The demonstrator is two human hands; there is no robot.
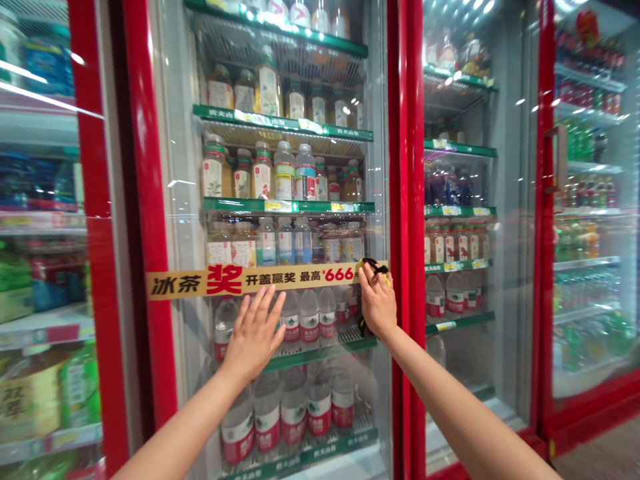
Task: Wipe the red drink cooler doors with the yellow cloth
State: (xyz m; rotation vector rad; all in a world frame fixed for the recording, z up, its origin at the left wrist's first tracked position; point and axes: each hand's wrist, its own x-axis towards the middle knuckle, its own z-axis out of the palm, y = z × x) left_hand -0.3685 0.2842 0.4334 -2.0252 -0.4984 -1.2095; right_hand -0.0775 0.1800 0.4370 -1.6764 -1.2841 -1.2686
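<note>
A red-framed glass door (187, 167) stands before me, with a yellow promotional strip (227, 281) across its middle. My left hand (254, 331) is open, its fingers spread just below the strip. It appears to rest on the glass and holds nothing. At the strip's right end, my right hand (379, 303) presses a black and yellow cloth (374, 265) against the door, near the red edge. Most of the cloth is hidden behind the fingers and palm. Behind the glass, bottled drinks (263, 175) line several shelves, with large water bottles (293, 407) low down.
To the right is another fridge section with drink shelves (460, 212), then a farther red-framed fridge with a door handle (556, 159). At the left, a neighbouring fridge's red frame (97, 220) stands close by. Light reflections cross the glass.
</note>
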